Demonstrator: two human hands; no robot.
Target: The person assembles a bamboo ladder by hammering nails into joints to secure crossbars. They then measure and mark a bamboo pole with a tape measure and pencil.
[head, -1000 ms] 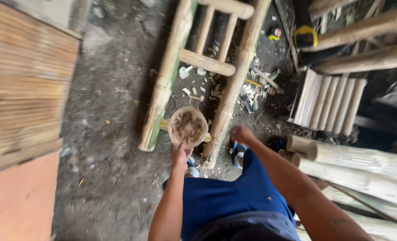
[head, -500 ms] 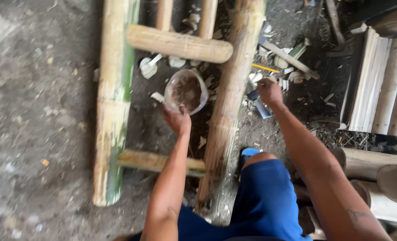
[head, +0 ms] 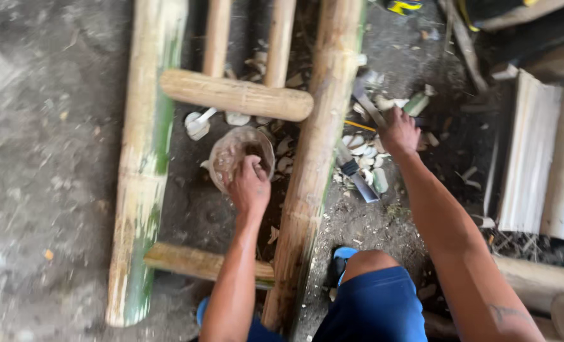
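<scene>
Left of centre: green bamboo pole (head: 144, 158) lies lengthwise on the dirt. Centre: left hand (head: 249, 187), fingers curled over the rim of a round container (head: 236, 154) between the poles. Right of centre: right hand (head: 398, 132), fingers closed on a blade tool (head: 369, 106) among bamboo chips (head: 364, 149).

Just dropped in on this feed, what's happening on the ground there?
A person crouches over a bamboo frame lying on the dirt floor. The left hand reaches into a small clear bowl that sits between the two long poles, just below a short crosspiece. The right hand is out past the right pole, on a tool handle among bamboo chips. A flat blade lies beside those chips.
</scene>
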